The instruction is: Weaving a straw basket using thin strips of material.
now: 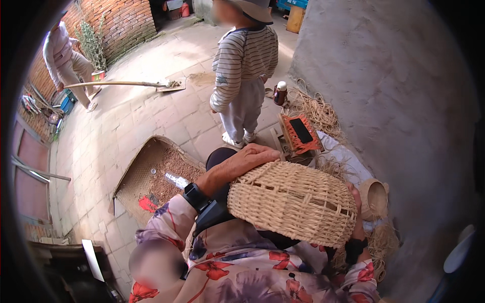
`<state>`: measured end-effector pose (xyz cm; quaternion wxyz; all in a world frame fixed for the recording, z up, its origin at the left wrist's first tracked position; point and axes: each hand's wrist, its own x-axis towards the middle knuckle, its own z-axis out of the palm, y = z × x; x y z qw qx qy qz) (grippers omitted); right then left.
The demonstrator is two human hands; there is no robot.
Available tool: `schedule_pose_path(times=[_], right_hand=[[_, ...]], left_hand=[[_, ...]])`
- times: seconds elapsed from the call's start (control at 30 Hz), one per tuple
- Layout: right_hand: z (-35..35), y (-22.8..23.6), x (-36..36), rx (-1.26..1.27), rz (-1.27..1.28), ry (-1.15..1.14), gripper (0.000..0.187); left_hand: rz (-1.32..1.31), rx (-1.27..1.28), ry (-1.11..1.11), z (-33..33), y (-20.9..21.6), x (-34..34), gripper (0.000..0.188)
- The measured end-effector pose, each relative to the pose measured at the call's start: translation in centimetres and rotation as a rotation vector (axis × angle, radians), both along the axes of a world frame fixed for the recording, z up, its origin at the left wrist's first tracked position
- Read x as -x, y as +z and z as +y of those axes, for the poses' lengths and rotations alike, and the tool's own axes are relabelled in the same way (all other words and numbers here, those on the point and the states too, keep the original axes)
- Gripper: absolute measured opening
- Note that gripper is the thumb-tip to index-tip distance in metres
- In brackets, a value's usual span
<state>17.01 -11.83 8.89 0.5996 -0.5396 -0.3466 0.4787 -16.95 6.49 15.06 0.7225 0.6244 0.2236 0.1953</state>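
A pale woven straw basket is held tilted over my lap, its ribbed side facing up with a few gaps in the weave. My left hand lies over its upper left edge, fingers bent against the straw. At the right end, my right hand grips the rim; most of its fingers are hidden behind the basket. Black bands circle both my wrists. Just beyond the basket stands a low wooden stool with an orange cover and a dark pad on it.
Coiled straw cord, a brown bottle and a small round woven basket sit along the wall at right. A scoop-shaped tray of brown grains lies left. One person stands ahead; another holds a shovel.
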Motion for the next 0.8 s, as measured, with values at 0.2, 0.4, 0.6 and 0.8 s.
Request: schedule_pose_path(times=[0.2, 0.4, 0.6, 0.8], right_hand=[[2.0, 0.1, -1.4, 0.135, -0.169, 0.172, 0.032], [1.6, 3.5, -0.2, 0.022, -0.325, -0.008, 0.016], [1.7, 8.0, 6.3, -0.294, -1.030, 0.314, 0.028], [2.5, 9.3, 8.3, -0.544, -1.479, 0.393, 0.032]], left_hand=[[0.088, -0.103, -0.022, -0.8, -0.2, -3.0, 0.033], [0.262, -0.402, -0.003, -0.8, -2.7, -6.4, 0.030], [0.315, -0.553, -0.040, -0.5, -4.1, -8.8, 0.028], [0.261, -0.514, -0.209, 1.1, -3.8, -9.1, 0.026]])
